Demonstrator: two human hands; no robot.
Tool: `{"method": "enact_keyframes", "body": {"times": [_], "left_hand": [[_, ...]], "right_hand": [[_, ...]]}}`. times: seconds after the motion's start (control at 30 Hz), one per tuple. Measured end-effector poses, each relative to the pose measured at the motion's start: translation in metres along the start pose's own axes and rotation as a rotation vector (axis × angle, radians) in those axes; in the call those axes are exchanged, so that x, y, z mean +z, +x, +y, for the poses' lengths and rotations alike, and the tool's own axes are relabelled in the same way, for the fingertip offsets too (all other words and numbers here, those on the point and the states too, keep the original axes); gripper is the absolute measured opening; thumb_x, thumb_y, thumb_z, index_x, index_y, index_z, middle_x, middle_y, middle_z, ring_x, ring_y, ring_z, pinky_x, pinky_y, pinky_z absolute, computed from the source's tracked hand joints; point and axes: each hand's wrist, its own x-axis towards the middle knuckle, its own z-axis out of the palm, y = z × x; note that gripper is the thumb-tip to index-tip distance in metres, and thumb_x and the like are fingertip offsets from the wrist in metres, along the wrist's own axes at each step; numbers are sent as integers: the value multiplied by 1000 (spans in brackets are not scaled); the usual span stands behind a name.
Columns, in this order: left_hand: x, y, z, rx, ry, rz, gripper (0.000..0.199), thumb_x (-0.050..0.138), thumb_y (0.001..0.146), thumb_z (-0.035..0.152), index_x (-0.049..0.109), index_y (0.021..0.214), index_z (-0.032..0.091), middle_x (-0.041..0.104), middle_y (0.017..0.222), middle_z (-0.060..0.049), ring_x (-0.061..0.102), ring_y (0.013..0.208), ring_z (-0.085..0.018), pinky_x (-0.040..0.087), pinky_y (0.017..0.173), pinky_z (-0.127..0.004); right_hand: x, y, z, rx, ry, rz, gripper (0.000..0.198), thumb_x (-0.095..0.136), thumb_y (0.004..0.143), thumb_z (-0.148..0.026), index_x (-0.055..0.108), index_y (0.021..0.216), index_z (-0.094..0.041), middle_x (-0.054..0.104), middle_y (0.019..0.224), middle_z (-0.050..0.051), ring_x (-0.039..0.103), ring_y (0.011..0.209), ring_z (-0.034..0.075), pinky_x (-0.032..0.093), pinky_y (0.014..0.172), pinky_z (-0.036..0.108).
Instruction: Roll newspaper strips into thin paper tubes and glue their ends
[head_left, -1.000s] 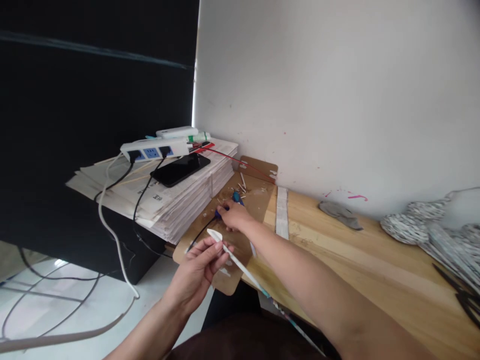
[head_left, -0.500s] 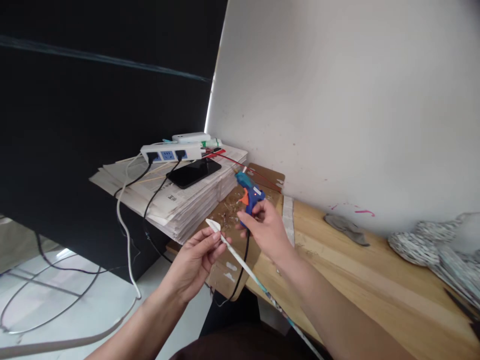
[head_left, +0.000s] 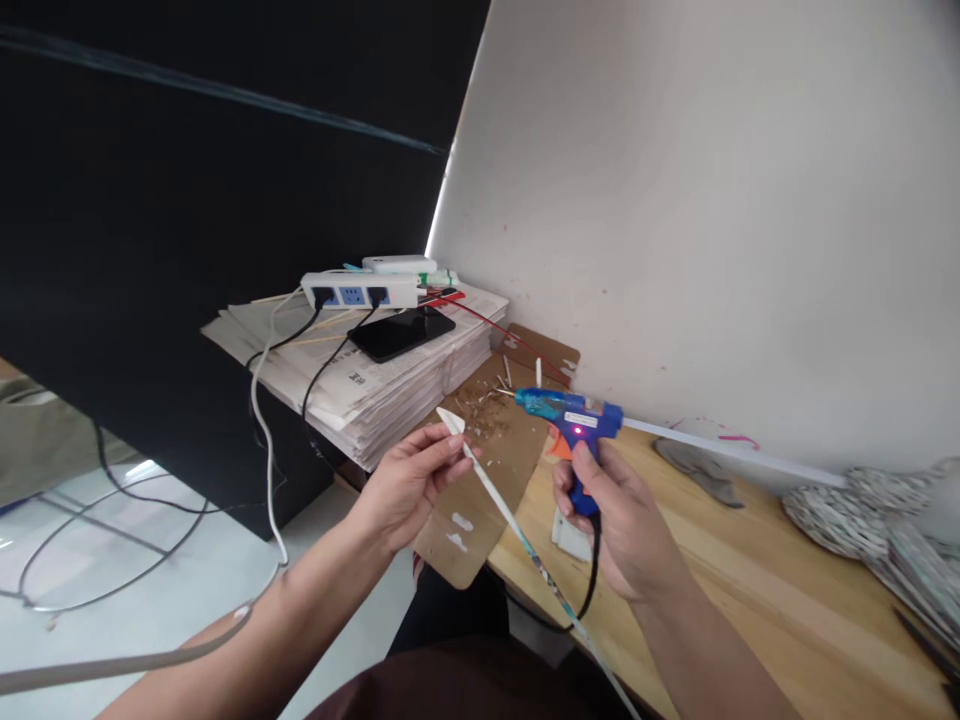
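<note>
Between the fingers of my left hand is a long, thin rolled-paper stick, white near its pointed, flattened tip and patterned lower down. It slants down to the right past my lap. My right hand is wrapped round the handle of a blue hot glue gun. Its red light is lit, and its nozzle points left, a short way right of the paper tip without touching it. A long, pale glue stick sticks out of the gun's back. My thumb lies along the handle, and the orange trigger shows in front.
A brown board with scraps lies on the wooden table. At the left, a newspaper stack bears a power strip and a black phone. A grey cloth and woven paper pieces lie rightward. Cords hang down.
My right hand has moved right and turned the glue gun, so it now lies sideways with its nozzle to the left. The left hand still holds the paper stick; the view has shifted slightly.
</note>
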Motion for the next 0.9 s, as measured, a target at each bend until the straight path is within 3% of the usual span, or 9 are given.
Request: {"method": "enact_keyframes", "body": {"times": [0.1, 0.23, 0.37, 0.57, 0.9], "left_hand": [[7, 3, -2, 8, 14, -7, 9, 67, 76, 5, 64, 83, 10, 69, 81, -7, 70, 75, -15, 58, 66, -18], [11, 4, -6, 11, 18, -47, 10, 70, 75, 8, 65, 83, 10, 70, 82, -7, 69, 73, -13, 58, 68, -19], [13, 2, -8, 0, 19, -83, 14, 74, 72, 10, 66, 84, 10, 70, 82, -6, 68, 70, -11, 58, 68, -18], [15, -2, -7, -8, 22, -121, 14, 76, 71, 12, 68, 83, 10, 71, 78, -5, 68, 69, -11, 58, 67, -18], [14, -5, -7, -11, 19, -157, 13, 75, 71, 12, 71, 83, 9, 72, 79, -6, 70, 71, -13, 58, 68, -18]], "right_hand": [[-3, -12, -1, -29, -132, -33, 28, 58, 85, -48, 54, 86, -21, 48, 68, -1, 43, 57, 10, 30, 46, 23], [2, -25, -2, -49, -293, -71, 38, 59, 85, -48, 59, 110, -19, 48, 68, 0, 43, 60, 12, 37, 52, 25], [7, -32, -1, -76, -423, -48, 42, 54, 88, -48, 57, 119, -19, 52, 69, 1, 48, 61, 13, 42, 57, 26], [2, -33, 3, -180, -670, -9, 38, 52, 89, -45, 58, 118, -22, 54, 67, 1, 48, 56, 13, 40, 52, 25], [4, -38, -3, -192, -682, -10, 32, 53, 89, -44, 59, 108, -20, 59, 71, 2, 53, 59, 13, 43, 52, 24]]}}
